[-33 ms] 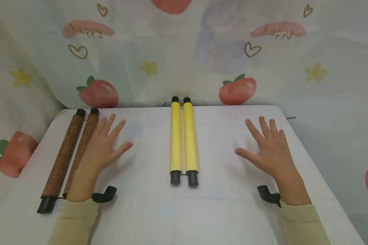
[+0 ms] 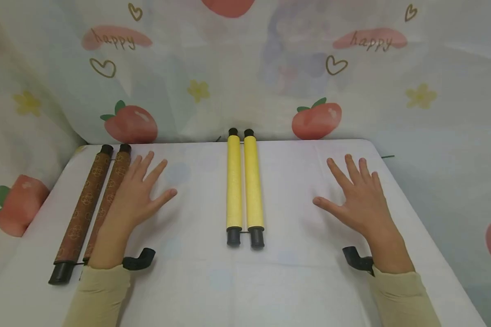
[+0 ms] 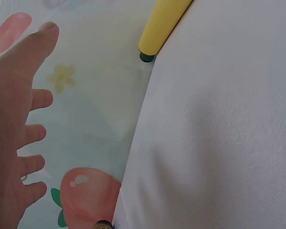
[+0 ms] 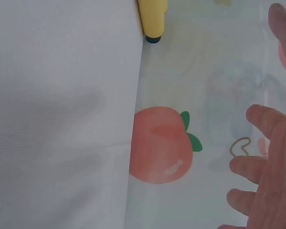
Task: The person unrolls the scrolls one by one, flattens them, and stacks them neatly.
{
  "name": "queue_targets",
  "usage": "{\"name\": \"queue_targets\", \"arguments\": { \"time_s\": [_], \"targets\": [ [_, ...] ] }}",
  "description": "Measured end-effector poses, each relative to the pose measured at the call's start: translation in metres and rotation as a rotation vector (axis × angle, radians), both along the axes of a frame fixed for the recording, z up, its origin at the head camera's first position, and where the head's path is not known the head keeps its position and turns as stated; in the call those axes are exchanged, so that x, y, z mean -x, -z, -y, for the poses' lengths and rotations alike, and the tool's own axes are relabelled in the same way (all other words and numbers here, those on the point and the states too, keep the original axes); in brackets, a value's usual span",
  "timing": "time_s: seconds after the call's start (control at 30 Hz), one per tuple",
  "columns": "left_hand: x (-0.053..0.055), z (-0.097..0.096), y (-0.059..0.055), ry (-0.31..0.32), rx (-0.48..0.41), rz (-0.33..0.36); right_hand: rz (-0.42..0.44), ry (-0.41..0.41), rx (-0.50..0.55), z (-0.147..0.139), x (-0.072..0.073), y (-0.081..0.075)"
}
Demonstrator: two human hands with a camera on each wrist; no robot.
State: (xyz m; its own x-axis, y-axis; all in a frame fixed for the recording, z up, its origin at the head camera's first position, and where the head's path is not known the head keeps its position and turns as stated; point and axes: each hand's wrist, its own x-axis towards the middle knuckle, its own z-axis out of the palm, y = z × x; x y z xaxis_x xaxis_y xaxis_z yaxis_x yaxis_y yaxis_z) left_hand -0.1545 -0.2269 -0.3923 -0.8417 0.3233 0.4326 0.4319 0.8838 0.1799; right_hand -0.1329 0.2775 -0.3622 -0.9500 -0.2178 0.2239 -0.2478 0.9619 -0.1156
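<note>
A yellow scroll [image 2: 234, 186], rolled up from both ends into two parallel rolls with black end knobs, lies upright in the middle of the table in the head view. To the left slants a brown patterned scroll [image 2: 82, 206], also in two rolls; the left forearm and hand partly cover its right roll. My left hand [image 2: 132, 200] is held above the table beside the brown scroll, fingers straight and spread, holding nothing. On the right side, my right hand [image 2: 362, 204] hovers likewise, palm down and fingers spread. In the left wrist view, the far end of the yellow scroll [image 3: 162, 28] shows.
A white cloth [image 2: 286, 281] covers the table. Behind it hangs a backdrop curtain [image 2: 245, 68] printed with peaches, flowers and hearts. Black wrist mounts [image 2: 141, 260] stick out from the inner side of each wrist.
</note>
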Motion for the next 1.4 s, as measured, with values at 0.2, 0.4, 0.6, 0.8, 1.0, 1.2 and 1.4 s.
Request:
{"name": "queue_targets", "arguments": {
  "time_s": [0.2, 0.4, 0.6, 0.8, 1.0, 1.2, 1.4],
  "targets": [
    [0.000, -0.003, 0.002, 0.035, -0.011, -0.014, -0.008, -0.019, 0.017, 0.004, 0.000, -0.002],
    [-0.008, -0.033, 0.006, 0.147, -0.008, 0.000, -0.029, -0.137, 0.127, 0.014, -0.005, -0.001],
    [-0.019, -0.075, 0.007, 0.358, 0.059, -0.002, -0.043, -0.347, 0.188, 0.043, -0.017, 0.002],
    [-0.025, -0.096, 0.010, 0.448, 0.109, 0.062, 0.019, -0.494, 0.152, 0.080, -0.020, 0.001],
    [-0.020, -0.103, 0.015, 0.503, 0.203, 0.119, 0.113, -0.611, 0.058, 0.107, -0.016, 0.019],
    [-0.017, -0.106, 0.020, 0.550, 0.228, 0.127, 0.248, -0.605, 0.010, 0.110, -0.017, 0.028],
    [-0.017, -0.112, 0.022, 0.556, 0.153, 0.175, 0.239, -0.608, -0.011, 0.109, -0.018, 0.030]
  ]
}}
